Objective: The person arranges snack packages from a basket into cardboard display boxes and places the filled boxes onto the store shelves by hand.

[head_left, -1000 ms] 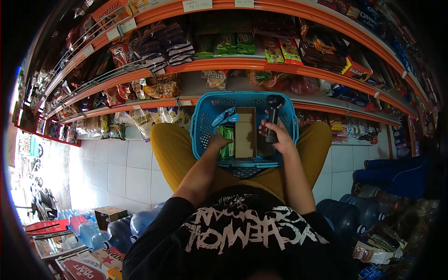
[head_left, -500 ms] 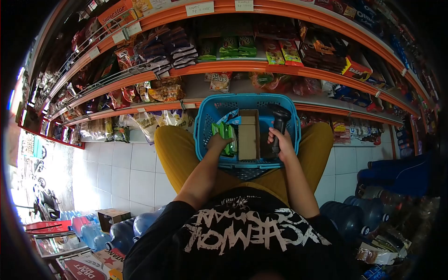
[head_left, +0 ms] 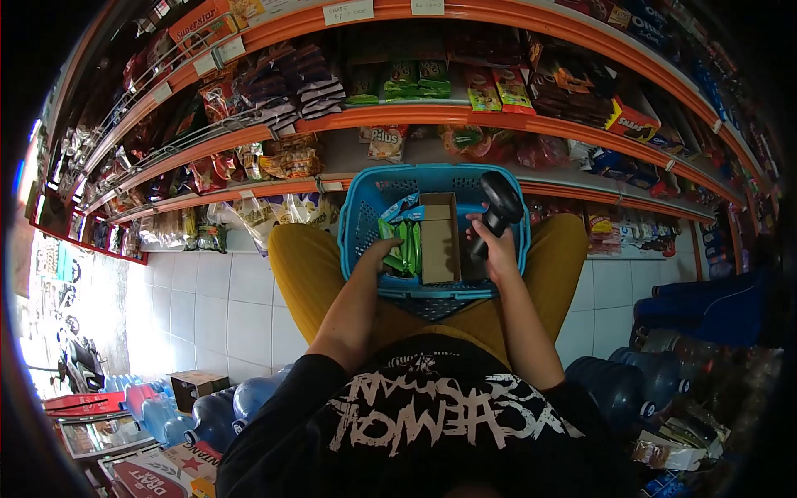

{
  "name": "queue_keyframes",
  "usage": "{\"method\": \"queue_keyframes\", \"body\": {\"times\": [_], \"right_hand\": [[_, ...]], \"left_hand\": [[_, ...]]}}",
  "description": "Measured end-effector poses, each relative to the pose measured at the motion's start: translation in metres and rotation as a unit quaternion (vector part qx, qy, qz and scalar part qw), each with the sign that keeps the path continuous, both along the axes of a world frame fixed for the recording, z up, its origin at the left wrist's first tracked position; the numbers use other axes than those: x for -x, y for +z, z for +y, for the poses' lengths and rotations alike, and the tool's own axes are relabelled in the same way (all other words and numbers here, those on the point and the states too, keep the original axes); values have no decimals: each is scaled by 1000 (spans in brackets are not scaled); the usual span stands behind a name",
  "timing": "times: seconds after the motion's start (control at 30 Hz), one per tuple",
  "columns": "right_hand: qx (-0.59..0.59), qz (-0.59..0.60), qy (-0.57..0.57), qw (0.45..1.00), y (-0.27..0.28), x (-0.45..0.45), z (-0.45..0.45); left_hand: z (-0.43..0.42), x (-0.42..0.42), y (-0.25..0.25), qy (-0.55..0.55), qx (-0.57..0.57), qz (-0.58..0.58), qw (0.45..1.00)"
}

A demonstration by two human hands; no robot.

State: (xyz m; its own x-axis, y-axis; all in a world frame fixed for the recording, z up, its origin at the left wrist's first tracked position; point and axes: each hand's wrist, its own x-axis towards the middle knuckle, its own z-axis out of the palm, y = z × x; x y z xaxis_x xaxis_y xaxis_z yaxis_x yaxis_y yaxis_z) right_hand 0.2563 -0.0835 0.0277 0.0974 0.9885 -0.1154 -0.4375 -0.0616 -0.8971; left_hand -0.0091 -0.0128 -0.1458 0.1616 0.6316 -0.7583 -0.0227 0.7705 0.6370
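Note:
A blue plastic basket [head_left: 353, 224] sits between my knees. Inside its left part, several green snack packets [head_left: 407, 247] stand side by side, with a light-blue packet [head_left: 400, 207] behind them. My left hand [head_left: 375, 256] reaches in against the leftmost green packets; most of its fingers are hidden, so its grip is unclear. An open cardboard box [head_left: 440, 241] occupies the basket's middle. On the right, my right hand [head_left: 498, 249] is closed around the handle of a black barcode scanner [head_left: 501, 207], its head tilted up above the basket.
Orange-edged shelves [head_left: 382, 116] full of packaged snacks curve across the front. White floor tiles [head_left: 220, 278] lie on both sides of my legs. Large blue water bottles [head_left: 610, 390] stand behind me on either side, with cartons [head_left: 158, 473] at the lower left.
The green packets have gone from lying flatter under my left hand to standing on edge, and that hand has shifted slightly left. My right hand has turned the scanner, its head now facing more upward.

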Motion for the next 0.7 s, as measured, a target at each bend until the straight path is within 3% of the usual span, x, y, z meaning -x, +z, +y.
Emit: {"method": "queue_keyframes", "body": {"times": [0.07,0.1,0.13,0.17,0.27,0.33,0.37,0.4,0.47,0.53,0.6,0.63,0.67,0.7], "right_hand": [[-1,4,-2,1000,-1,2,-1],[7,1,-6,1000,-2,3,-2],[15,-1,-12,1000,-4,3,-2],[15,-1,-13,1000,-6,1,0],[40,-74,-21,996,-10,-7,6],[50,-188,-77,978,-12,-15,9],[32,-244,-101,964,-44,-25,17],[33,-241,-103,964,-50,-26,20],[116,-354,-42,927,-62,-29,22],[139,-368,2,919,-65,-27,34],[184,-572,95,794,-79,-24,46],[181,-650,105,731,-67,-17,42],[181,-649,107,731,-71,-14,43],[184,-700,104,682,-80,-12,44]], "left_hand": [[0,5,12,-38,155,-268,950],[-2,0,5,-37,155,-268,950],[-5,-11,-5,-58,98,-62,992],[-5,-19,-15,-77,35,146,986],[-12,-28,16,-164,22,222,961],[-12,-27,20,-155,48,184,969],[-8,-26,22,-149,70,147,975],[-7,-27,19,-152,70,150,974],[-10,-32,2,-196,31,232,952],[-7,-38,-3,-221,-1,268,938],[-9,-42,12,-270,-60,461,843],[-17,-49,42,-258,-64,452,851],[-19,-52,44,-258,-61,454,851],[-21,-55,44,-236,-67,448,860]]}}
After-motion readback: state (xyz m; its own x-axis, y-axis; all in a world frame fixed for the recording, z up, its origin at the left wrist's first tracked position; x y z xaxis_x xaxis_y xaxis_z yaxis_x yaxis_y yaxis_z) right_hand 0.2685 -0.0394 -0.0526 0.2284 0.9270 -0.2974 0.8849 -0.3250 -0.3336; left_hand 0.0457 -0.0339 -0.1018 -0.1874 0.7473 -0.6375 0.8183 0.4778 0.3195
